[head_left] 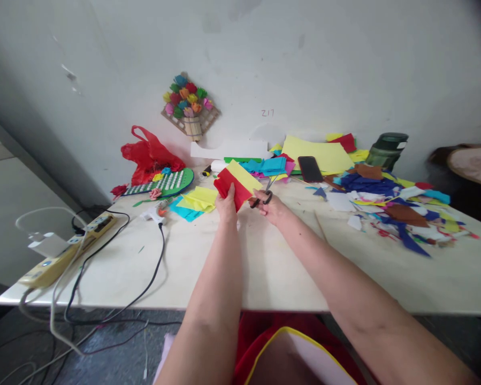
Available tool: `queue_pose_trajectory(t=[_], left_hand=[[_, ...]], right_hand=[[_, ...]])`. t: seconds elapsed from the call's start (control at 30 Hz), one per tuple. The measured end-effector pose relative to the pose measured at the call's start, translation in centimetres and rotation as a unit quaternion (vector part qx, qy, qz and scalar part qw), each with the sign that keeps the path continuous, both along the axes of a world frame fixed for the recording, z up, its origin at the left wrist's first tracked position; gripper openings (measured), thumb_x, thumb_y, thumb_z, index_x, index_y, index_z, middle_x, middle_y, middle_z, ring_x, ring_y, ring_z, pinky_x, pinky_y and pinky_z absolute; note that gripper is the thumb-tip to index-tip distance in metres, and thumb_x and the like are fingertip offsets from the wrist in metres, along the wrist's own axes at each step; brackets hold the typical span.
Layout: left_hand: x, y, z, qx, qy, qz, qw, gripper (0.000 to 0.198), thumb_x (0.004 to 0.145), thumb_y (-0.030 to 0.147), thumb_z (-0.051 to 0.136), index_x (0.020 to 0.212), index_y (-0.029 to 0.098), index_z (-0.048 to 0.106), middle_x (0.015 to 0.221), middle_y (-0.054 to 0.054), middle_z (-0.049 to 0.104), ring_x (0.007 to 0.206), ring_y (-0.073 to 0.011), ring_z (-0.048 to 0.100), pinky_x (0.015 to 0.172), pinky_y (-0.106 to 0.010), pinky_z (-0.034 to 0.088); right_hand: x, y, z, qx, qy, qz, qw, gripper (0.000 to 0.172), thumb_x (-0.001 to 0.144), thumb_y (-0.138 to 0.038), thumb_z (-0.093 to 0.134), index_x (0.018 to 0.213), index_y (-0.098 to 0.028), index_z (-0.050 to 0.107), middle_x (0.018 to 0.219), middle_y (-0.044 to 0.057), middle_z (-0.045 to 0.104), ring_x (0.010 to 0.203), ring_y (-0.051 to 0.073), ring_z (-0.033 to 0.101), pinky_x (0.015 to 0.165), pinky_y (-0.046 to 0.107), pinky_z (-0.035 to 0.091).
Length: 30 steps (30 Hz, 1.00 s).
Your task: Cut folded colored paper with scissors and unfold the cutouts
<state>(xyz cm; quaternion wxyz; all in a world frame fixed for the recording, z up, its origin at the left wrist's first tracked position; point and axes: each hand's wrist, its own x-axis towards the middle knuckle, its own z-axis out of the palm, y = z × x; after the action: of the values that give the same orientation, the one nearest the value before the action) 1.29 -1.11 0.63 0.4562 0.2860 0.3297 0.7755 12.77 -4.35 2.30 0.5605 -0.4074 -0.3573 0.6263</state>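
Observation:
My left hand [227, 205] grips a red sheet of paper [239, 194] together with a yellow sheet of paper [243, 175] that shows behind it. My right hand [270, 208] is closed around the black handles of a pair of scissors [267, 198], whose blades point up and away from me. Its fingertips come close to the lower right corner of the sheets; whether they touch is hard to tell. Left of the hands, yellow paper pieces [200, 199] overlap blue paper [186, 211] on the table.
A glue gun [155, 214] with its cord and a power strip [67, 251] lie on the left. Behind are a red plastic bag [147, 158], a green board [176, 184] and a phone [310, 169]. Paper scraps [409, 214] and a bottle [387, 151] are on the right.

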Motion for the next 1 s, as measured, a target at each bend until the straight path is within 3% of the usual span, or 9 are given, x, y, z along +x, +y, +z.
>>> queue_pose_trajectory(t=[0.2,0.5,1.0], left_hand=[[0.3,-0.5,0.1,0.006,0.040,0.013,0.999,0.030,0.065,0.033,0.073,0.088,0.016,0.065,0.086,-0.005,0.070,0.083,-0.0189,0.066,0.074,-0.028,0.052],[0.6,-0.3,-0.2,0.021,0.073,0.027,0.997,0.034,0.063,0.037,0.072,0.086,0.014,0.065,0.082,-0.004,0.069,0.077,-0.0175,0.064,0.069,-0.026,0.051],[1.0,-0.3,0.3,0.008,0.074,0.042,0.996,0.027,0.064,0.035,0.071,0.081,0.015,0.064,0.079,-0.003,0.068,0.077,-0.0176,0.064,0.069,-0.026,0.051]], right_hand=[[-1.6,-0.4,-0.6,0.070,0.005,-0.011,0.997,0.055,0.047,-0.035,0.083,0.090,-0.021,0.052,0.062,-0.006,0.058,0.050,0.009,0.056,0.032,0.014,0.021],[-2.6,-0.4,-1.3,0.055,-0.015,-0.106,0.993,0.069,0.048,-0.029,0.080,0.110,-0.024,0.049,0.066,-0.006,0.061,0.046,0.009,0.054,0.034,0.016,0.028],[-2.6,-0.2,-1.3,0.042,-0.013,-0.179,0.983,0.044,0.052,-0.020,0.075,0.089,-0.021,0.049,0.060,-0.006,0.055,0.049,0.010,0.057,0.032,0.014,0.027]])
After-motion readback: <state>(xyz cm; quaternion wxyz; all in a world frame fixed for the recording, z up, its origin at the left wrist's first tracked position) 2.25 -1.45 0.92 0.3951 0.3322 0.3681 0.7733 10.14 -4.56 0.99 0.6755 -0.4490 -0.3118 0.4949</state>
